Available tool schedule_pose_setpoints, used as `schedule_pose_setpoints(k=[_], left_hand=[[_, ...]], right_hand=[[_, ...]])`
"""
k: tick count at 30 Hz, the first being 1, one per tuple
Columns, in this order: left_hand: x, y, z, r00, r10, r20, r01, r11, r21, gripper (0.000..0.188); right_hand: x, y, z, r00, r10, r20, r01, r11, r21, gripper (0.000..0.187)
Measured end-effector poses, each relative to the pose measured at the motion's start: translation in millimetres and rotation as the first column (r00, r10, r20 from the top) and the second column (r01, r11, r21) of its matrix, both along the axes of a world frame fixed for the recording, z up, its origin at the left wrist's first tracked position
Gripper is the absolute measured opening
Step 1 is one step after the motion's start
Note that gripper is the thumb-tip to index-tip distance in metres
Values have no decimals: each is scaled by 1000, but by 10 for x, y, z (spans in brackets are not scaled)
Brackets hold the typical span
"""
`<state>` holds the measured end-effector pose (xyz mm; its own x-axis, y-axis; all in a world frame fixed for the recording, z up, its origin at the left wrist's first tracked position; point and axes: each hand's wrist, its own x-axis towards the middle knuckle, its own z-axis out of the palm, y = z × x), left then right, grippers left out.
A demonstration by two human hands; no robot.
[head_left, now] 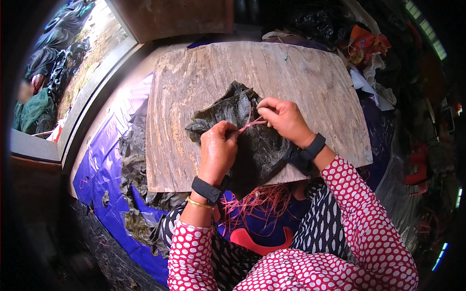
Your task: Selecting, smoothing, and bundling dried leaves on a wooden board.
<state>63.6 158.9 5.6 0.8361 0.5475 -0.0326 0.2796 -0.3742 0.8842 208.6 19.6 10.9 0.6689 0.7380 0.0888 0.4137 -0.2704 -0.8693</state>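
Note:
A dark green-black, wrinkled, leaf-like bundle [257, 155] lies on a wooden board [310, 72], one end reaching past its near edge. Over it runs a thin pink string [252, 124], its strands crossing between my two hands. My left hand [218, 148] pinches the string at its left end, resting against the bundle. Slightly farther away and to the right, my right hand [287, 119] is closed, thumb and forefinger together on the other end. The underside of the bundle is hidden.
Loose pink strings [259, 203] lie in a heap at my lap, near a red curved plastic edge [262, 245]. Purple sheeting [104, 179] with dark wrinkled pieces [133, 160] covers the floor at left. Bags, one of them orange-red [366, 46], sit behind the board.

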Motion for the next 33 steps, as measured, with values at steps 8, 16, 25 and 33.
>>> schedule_pose_setpoints(k=[8,16,25,33], left_hand=[[-160,252,-134,959,167,228,-176,984,20,19],[-713,209,74,996,-12,-92,-18,951,-308,20],[-1008,-1048,-340,987,-161,15,75,370,-926,24],[-813,-1104,-82,858,348,377,396,18,-918,29]], right_hand=[[301,-264,38,987,-160,4,160,986,42,22],[-69,-747,241,927,70,368,93,909,-407,39],[-985,-650,-155,679,207,704,-132,978,-161,28],[-1455,-638,208,722,157,674,-128,987,-93,15]])
